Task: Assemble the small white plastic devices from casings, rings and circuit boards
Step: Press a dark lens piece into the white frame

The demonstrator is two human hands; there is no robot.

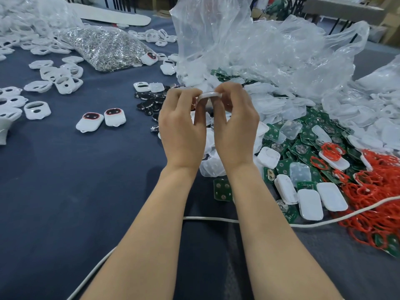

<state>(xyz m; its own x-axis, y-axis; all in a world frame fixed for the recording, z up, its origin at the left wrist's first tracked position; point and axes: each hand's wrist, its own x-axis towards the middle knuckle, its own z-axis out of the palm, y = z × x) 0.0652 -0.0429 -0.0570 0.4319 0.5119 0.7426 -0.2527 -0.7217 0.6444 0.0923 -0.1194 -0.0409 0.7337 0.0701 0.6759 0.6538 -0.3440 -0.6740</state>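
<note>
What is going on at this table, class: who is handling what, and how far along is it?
A person's left hand and right hand pinch one small white casing by its edges, raised above the blue table. Green circuit boards and red rings lie heaped to the right. Two assembled devices sit at the left.

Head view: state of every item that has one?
Left hand: pinching the white casing.
Right hand: pinching the same casing.
White casing: held edge-on, raised above the piles.
Two devices: lying face up on the cloth, red rings fitted.
Clear bag: open and crumpled.
</note>
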